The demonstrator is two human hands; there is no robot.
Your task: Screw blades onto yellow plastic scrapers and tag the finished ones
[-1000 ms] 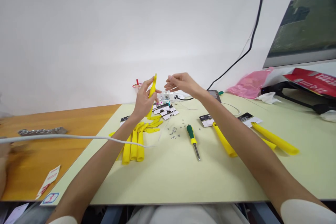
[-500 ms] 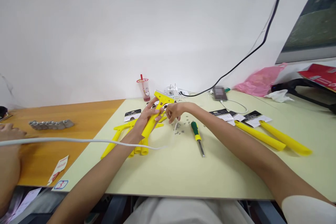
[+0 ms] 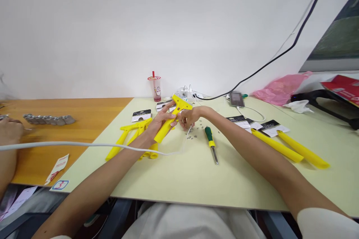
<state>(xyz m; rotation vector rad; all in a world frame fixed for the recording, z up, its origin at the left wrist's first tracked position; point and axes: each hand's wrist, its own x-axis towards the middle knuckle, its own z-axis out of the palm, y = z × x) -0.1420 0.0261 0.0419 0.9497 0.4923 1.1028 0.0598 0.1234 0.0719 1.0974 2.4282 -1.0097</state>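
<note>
My left hand is closed around the handle of a yellow scraper, holding it tilted above the table with its wide head pointing up and away. Against the right side of that scraper, just below its head, my right hand has its fingers curled in a pinch; whatever they hold is hidden. Small metal screws lie scattered below my right hand. To their right rests a screwdriver with a green and yellow handle. More yellow scrapers lie by my left forearm, partly covered by it.
A white cable crosses in front of my left forearm. Two yellow handle tubes and several black-and-white cards lie at right. A drink cup stands at the back. At left are a co-worker's hand and a row of metal parts.
The scraper in my left hand has shifted slightly right and up, closer against my right fingers. The view has tilted a little. The screwdriver lies where it was.
</note>
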